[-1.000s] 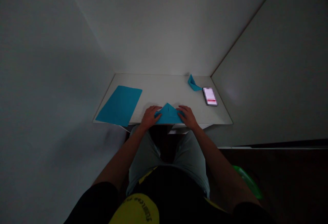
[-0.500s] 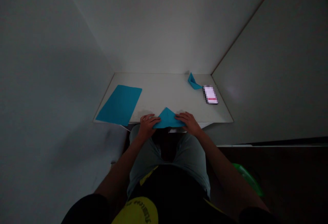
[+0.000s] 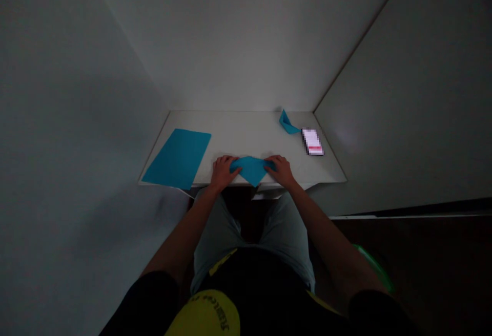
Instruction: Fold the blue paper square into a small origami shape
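Between my two hands a folded piece of blue paper [image 3: 252, 171] is held at the table's front edge, its point toward me and its long side away. My left hand [image 3: 223, 171] pinches its left corner, thumb on the near side. On the opposite corner my right hand [image 3: 281, 170] has a like grip, fingers curled at the far side. The corners themselves are partly hidden by the fingers.
A flat blue sheet [image 3: 179, 158] lies on the left of the white table [image 3: 246, 131]. At the back right stand a folded blue paper boat [image 3: 287, 124] and a phone [image 3: 312, 141] with a lit screen. Walls close in the back and both sides.
The folded paper has been turned over, so its point now faces me instead of away. Both hands have moved slightly farther onto the table with it.
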A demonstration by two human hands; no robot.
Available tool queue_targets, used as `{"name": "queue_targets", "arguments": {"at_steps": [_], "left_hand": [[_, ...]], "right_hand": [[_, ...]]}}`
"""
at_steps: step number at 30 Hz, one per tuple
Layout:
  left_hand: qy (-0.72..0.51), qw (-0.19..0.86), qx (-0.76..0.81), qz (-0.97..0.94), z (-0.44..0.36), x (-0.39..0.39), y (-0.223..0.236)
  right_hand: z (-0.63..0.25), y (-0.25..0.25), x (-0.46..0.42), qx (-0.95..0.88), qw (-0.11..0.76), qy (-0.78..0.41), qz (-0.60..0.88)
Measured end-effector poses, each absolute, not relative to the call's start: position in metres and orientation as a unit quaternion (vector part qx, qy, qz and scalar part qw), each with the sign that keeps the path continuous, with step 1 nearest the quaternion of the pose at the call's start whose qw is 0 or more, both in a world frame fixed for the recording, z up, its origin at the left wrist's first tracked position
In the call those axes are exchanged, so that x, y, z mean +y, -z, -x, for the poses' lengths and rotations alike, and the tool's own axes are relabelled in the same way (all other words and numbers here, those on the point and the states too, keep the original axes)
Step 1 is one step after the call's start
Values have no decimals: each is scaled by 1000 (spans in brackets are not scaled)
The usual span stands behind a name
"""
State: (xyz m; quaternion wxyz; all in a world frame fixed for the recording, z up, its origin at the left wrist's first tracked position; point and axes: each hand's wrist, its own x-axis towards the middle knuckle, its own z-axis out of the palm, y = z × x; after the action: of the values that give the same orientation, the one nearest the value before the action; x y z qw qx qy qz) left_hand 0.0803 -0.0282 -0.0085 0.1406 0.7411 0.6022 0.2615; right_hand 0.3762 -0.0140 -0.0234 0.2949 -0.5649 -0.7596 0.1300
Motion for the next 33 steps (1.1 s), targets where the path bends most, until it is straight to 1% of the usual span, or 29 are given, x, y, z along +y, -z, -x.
{"name": "queue_targets", "arguments": {"at_steps": [3, 6, 8, 10, 13, 16, 20, 25, 30, 33], "left_hand": [[-271, 150, 593, -743, -79, -30, 20], [-290, 166, 584, -740, -76, -28, 22], [-304, 160, 582, -737, -74, -28, 21], [-300, 147, 563, -756, -70, -32, 21], [-244, 144, 484, -828, -58, -45, 23], [-204, 147, 415, -874, -41, -59, 27], [-190, 167, 379, -890, -24, -60, 30], [-194, 192, 398, -876, -31, -45, 23], [-192, 176, 522, -812, -52, -38, 14], [-170, 205, 556, -788, -56, -31, 12]], "right_hand": [[-381, 36, -16, -774, 301, -106, 547], [-384, 37, -19, -782, 318, -84, 530], [-382, 35, -22, -786, 319, -65, 526], [-381, 33, -28, -802, 295, -51, 517], [-384, 31, -42, -840, 236, -51, 486], [-398, 26, -58, -871, 201, -77, 442], [-419, 18, -65, -888, 181, -133, 401], [-422, 11, -48, -886, 193, -188, 377], [-416, 23, -31, -854, 226, -144, 446], [-420, 35, -21, -850, 226, -129, 458]]}}
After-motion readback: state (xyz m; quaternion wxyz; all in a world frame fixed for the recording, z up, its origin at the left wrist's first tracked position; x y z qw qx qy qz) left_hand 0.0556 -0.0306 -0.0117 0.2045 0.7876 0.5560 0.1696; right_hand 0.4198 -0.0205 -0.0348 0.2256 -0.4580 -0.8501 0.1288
